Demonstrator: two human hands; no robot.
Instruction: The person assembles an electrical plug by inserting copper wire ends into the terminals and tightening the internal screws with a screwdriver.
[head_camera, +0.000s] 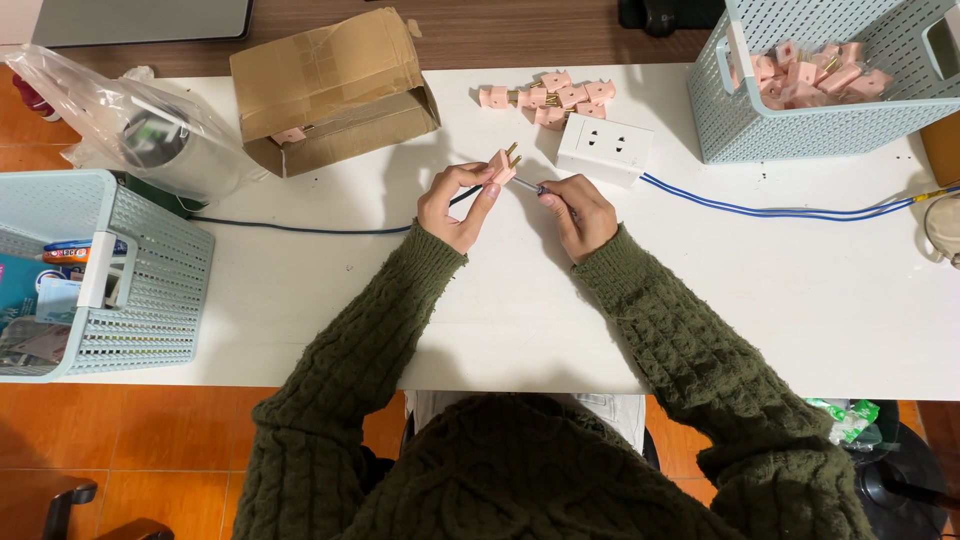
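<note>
My left hand (458, 205) pinches a small pink plug (504, 165) with brass prongs pointing up and away. My right hand (580, 212) grips a thin screwdriver (530, 186) whose tip touches the side of the plug. Both hands hover over the white table (800, 300), just in front of a white socket block (603, 148). A thin dark wire runs from the plug down past my left fingers. Several more pink plugs (550, 97) lie in a loose pile behind the socket block.
An open cardboard box (330, 90) lies at back left beside a clear plastic bag (130, 120). A pale blue basket (820, 80) at back right holds more pink plugs; another basket (110, 270) stands at the left edge. A blue cable (780, 208) crosses the table.
</note>
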